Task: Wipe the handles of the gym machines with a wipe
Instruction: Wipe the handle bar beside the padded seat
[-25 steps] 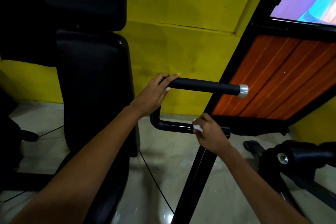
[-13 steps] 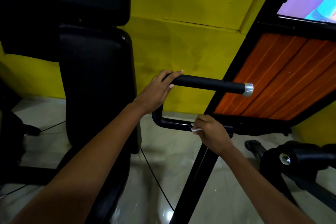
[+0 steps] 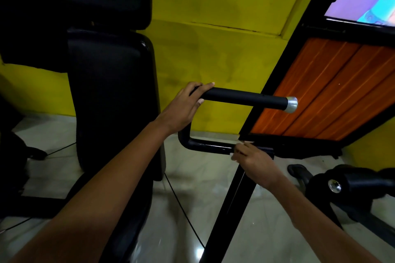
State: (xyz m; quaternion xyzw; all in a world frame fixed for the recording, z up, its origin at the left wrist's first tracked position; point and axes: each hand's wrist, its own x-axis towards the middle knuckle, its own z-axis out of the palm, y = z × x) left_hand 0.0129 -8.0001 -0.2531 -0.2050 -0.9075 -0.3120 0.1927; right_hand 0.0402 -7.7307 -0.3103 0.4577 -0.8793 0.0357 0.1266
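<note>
Now the left hand (image 3: 181, 109) grips the inner end of the grip (image 3: 243, 98), fingers curled over it and thumb below. Under the grip, the right hand (image 3: 254, 162) holds a white wipe (image 3: 235, 151) against the bar (image 3: 209, 145), fingers closed on it; only a small bit of the wipe shows. Left of the grip stands a black pad (image 3: 111, 96), right of it an orange panel (image 3: 333, 87).

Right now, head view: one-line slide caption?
Left hand grips the padded handle; right hand presses a wipe on the lower bar.
</note>
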